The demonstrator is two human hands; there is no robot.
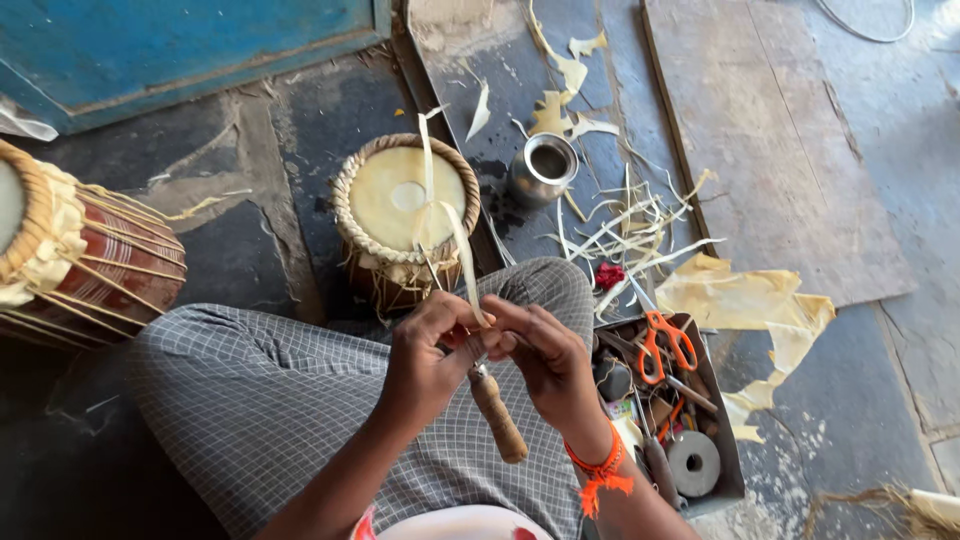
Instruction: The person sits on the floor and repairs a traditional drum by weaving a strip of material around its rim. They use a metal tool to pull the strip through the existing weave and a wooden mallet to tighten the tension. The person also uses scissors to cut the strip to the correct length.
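Observation:
My left hand point(425, 350) and my right hand point(545, 350) meet over my lap, both pinching a pale hide strip point(455, 235) that rises from my fingers toward the small drum. A tool with a wooden handle point(497, 415) hangs down between my hands; its metal tip is hidden by my fingers, and I cannot tell which hand grips it. The small drum point(405, 200) stands upright on the floor just beyond my knee, its cream skin laced with a braided rim. An orange thread band circles my right wrist.
A larger reddish drum point(95, 265) lies on its side at left. A steel pot point(543, 168) sits behind the small drum among scattered hide strips point(625, 225). A metal tray point(728, 460) at right holds orange scissors point(665, 345), a grey disc and tools. Wooden board far right.

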